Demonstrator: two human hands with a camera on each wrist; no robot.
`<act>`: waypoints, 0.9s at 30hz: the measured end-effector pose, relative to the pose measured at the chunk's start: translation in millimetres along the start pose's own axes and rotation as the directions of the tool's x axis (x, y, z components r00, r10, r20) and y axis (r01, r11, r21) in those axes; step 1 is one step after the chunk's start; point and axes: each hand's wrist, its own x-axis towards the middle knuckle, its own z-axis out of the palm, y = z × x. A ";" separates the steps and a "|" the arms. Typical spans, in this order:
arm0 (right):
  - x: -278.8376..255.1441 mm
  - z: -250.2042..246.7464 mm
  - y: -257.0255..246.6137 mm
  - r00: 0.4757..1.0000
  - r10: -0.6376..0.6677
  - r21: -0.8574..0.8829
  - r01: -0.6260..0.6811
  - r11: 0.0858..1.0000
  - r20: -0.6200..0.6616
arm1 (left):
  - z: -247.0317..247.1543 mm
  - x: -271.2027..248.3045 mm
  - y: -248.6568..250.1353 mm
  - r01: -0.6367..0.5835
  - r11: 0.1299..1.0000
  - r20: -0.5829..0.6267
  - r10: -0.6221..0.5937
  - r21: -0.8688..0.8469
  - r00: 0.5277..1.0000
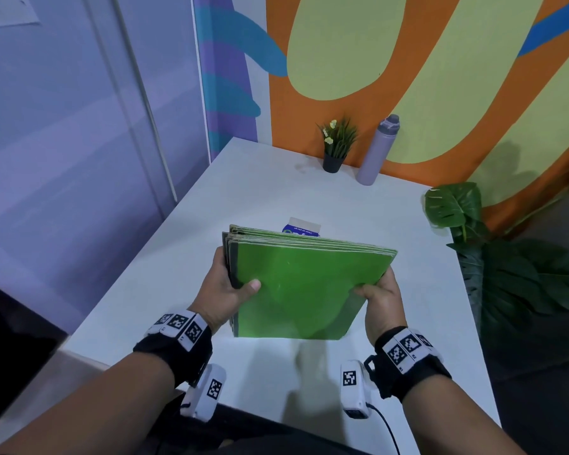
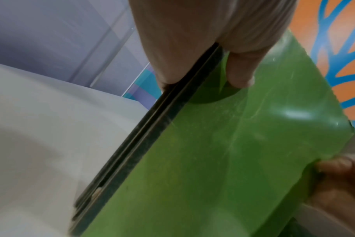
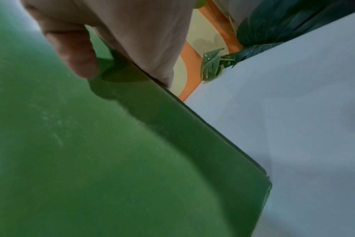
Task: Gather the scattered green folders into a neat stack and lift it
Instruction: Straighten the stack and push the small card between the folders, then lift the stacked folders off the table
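The folders (image 1: pixel 304 284) are gathered into one stack, held in the air above the middle of the bench (image 1: pixel 276 192), tilted so the green cover faces the person. Its far edge is higher, and the dark spines lie on the left. The long axis seems to run from the near bench edge toward the far one, though the wide lens makes that uncertain. The left hand (image 1: pixel 225 287) grips the spine side, thumb on the cover. The right hand (image 1: pixel 380 298) pinches the opposite edge, thumb on top. The far edges fan slightly, so the slick covers could slide apart if either grip loosens. A carton (image 1: pixel 301 227) sits behind the stack, with a plant (image 1: pixel 335 146) and bottle (image 1: pixel 376 151) at the far edge.
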 end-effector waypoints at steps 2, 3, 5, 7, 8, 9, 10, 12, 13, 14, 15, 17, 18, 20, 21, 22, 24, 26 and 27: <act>0.2 -0.1 2.1 0.999 0.006 -0.009 -0.006 1.000 0.042 | -0.4 0.6 -4.6 0.006 1.000 -0.011 -0.005 0.028 1.000; -0.3 -1.6 2.9 0.998 0.011 -0.028 -0.009 1.000 0.065 | -0.8 1.7 -7.2 0.012 0.999 -0.015 -0.011 0.042 1.000; -2.5 -6.3 6.2 0.994 0.037 -0.090 -0.028 0.996 0.106 | -1.6 2.0 -13.3 0.038 0.997 -0.008 -0.038 0.071 0.999; -4.6 -11.2 13.2 0.990 0.067 -0.178 -0.044 0.983 0.127 | -1.7 -0.2 -19.5 0.066 0.994 -0.004 -0.066 0.089 0.998; -6.1 -12.8 16.3 0.988 0.082 -0.218 -0.052 0.974 0.129 | -1.3 -1.6 -22.1 0.080 0.992 -0.013 -0.080 0.094 0.997; -7.0 -14.2 19.5 0.988 0.091 -0.247 -0.058 0.967 0.127 | -0.3 -1.7 -24.1 0.088 0.992 -0.031 -0.086 0.094 0.996; -6.9 -15.2 22.4 0.988 0.093 -0.258 -0.058 0.964 0.125 | 1.0 -0.9 -24.6 0.094 0.991 -0.055 -0.089 0.093 0.995; -6.5 -14.7 24.4 0.990 0.085 -0.244 -0.055 0.968 0.112 | 3.9 1.7 -24.6 0.091 0.991 -0.094 -0.082 0.095 0.992; -5.4 -13.7 25.1 0.993 0.072 -0.230 -0.049 0.972 0.094 | 5.0 2.9 -24.6 0.087 0.992 -0.106 -0.076 0.096 0.991; -4.3 -12.6 25.8 0.996 0.056 -0.218 -0.040 0.975 0.067 | 6.2 3.3 -24.1 0.084 0.992 -0.115 -0.073 0.093 0.991; -3.8 -11.8 25.6 0.998 0.043 -0.215 -0.034 0.976 0.035 | 7.5 3.2 -24.0 0.079 0.993 -0.125 -0.068 0.082 0.990; -2.4 -9.6 24.1 1.000 0.021 -0.211 -0.022 0.977 -0.007 | 9.0 3.6 -22.3 0.073 0.996 -0.151 -0.065 0.048 0.986; -1.8 -7.6 22.2 1.000 0.006 -0.205 -0.008 0.979 -0.010 | 8.5 5.4 -20.9 0.072 0.997 -0.160 -0.067 0.028 0.985; 0.9 -5.2 15.3 0.999 -0.040 -0.210 0.039 0.977 -0.002 | 6.7 11.4 -14.2 0.069 0.997 -0.174 -0.071 -0.014 0.982; 2.2 -4.3 12.1 0.999 -0.051 -0.222 0.053 0.974 0.012 | 5.2 15.1 -9.6 0.065 0.997 -0.180 -0.070 -0.033 0.981; 3.4 -4.4 9.8 0.998 -0.049 -0.237 0.056 0.970 0.034 | 3.7 19.2 -4.4 0.057 0.997 -0.185 -0.065 -0.050 0.981; 5.2 -8.5 14.0 0.996 0.012 -0.285 0.015 0.959 0.090 | 0.9 26.6 8.1 0.025 0.997 -0.190 -0.040 -0.080 0.981; -0.1 -12.3 24.8 0.990 0.077 -0.359 -0.030 0.933 0.118 | -2.8 33.2 16.6 -0.004 0.993 -0.202 -0.020 -0.119 0.979; -3.3 -12.7 29.4 0.992 0.080 -0.376 -0.037 0.926 0.100 | -4.0 35.7 19.0 -0.009 0.991 -0.207 -0.019 -0.132 0.978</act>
